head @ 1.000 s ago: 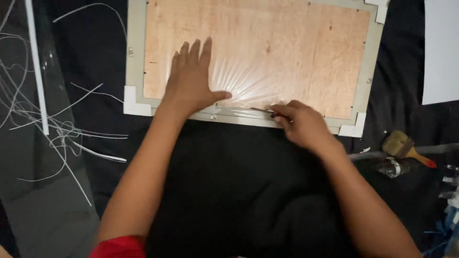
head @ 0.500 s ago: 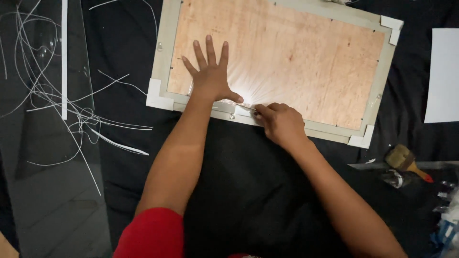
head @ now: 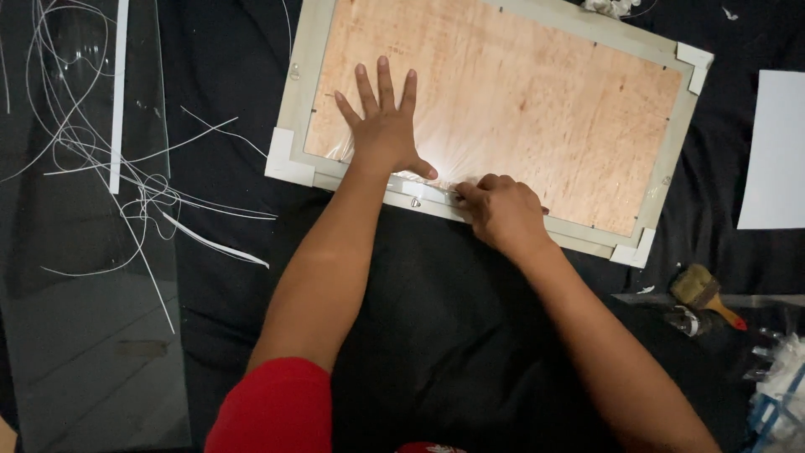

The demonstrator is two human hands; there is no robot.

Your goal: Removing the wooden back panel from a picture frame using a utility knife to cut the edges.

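Observation:
A picture frame (head: pixel 295 101) lies face down on black cloth, its brown backing board (head: pixel 537 109) under wrinkled clear film. My left hand (head: pixel 384 126) rests flat on the board's near left part, fingers spread, thumb by the lower rail. My right hand (head: pixel 503 210) is closed at the frame's near rail, just right of the left thumb, pinching a small thin tool (head: pixel 457 195) whose tip touches the rail. White corner pieces (head: pixel 289 159) cap the frame's corners.
A glass pane (head: pixel 84 335) with loose white strips (head: pixel 151 193) lies at the left. A white sheet (head: pixel 771 151) is at the right edge. A paintbrush (head: pixel 708 294) and small items lie at the lower right. Black cloth (head: pixel 470 335) covers the table.
My right hand has slid left along the frame's near rail, closer to my left thumb. The left hand stays flat on the board. The view has shifted and tilted.

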